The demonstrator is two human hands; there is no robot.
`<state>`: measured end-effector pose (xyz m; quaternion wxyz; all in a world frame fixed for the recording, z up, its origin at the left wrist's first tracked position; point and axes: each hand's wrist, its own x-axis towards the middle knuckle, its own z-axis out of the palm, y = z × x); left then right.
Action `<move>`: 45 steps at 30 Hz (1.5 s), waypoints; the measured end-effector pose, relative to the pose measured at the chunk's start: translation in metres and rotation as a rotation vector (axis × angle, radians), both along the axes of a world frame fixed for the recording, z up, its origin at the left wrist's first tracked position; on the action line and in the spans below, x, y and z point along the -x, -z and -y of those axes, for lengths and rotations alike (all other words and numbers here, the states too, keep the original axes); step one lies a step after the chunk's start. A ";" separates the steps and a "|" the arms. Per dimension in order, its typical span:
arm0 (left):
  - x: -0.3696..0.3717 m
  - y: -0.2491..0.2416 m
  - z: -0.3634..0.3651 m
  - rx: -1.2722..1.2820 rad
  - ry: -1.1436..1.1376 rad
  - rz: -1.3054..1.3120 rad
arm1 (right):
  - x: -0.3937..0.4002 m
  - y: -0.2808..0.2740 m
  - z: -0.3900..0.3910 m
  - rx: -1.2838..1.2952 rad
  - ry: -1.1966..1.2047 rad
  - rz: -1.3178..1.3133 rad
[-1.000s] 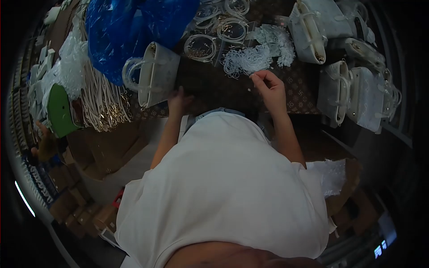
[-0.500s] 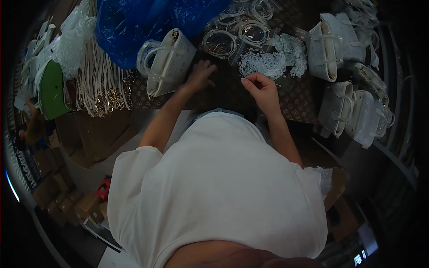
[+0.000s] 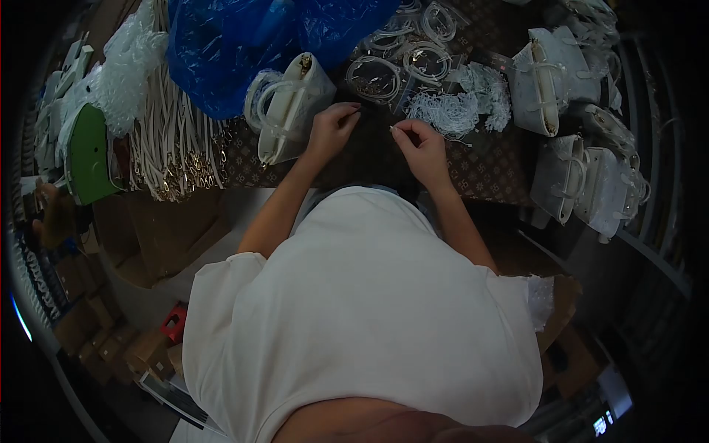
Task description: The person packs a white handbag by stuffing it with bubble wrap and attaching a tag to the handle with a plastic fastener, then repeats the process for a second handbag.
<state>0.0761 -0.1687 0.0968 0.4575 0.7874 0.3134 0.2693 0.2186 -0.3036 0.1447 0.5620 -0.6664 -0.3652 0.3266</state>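
My left hand (image 3: 334,134) is beside a white handbag (image 3: 297,107), its thumb and fingers pinched together; whatever lies between them is too small to make out. Facing it, my right hand (image 3: 422,153) pinches a tiny pale thing at its fingertips, too small to name. A pile of thin white strings (image 3: 445,112) lies just beyond my right hand. The handbag has clear-wrapped handles and leans on the patterned brown table cover (image 3: 484,168). Coiled white straps in clear bags (image 3: 374,78) lie beyond both hands.
Blue plastic sheeting (image 3: 251,44) lies behind the handbag. White straps with gold clasps (image 3: 181,148) hang at the left by a green piece (image 3: 88,153). More white bags (image 3: 538,85) stand at the right. Another person's hand (image 3: 53,214) shows at the far left.
My left hand has lifted from the dark surface beside the handbag, and its spread fingers have come together. My right hand has moved slightly left and down, still pinched.
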 end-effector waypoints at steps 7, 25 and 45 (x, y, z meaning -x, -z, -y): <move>0.030 -0.081 0.034 0.525 -0.134 0.214 | 0.033 -0.038 -0.032 -0.171 -0.104 0.287; 0.073 -0.085 0.029 0.492 -0.184 0.248 | 0.055 -0.044 -0.053 -0.247 -0.324 0.362; 0.066 -0.109 0.016 -0.176 -0.268 0.159 | 0.040 -0.046 -0.086 -0.044 -0.670 -0.061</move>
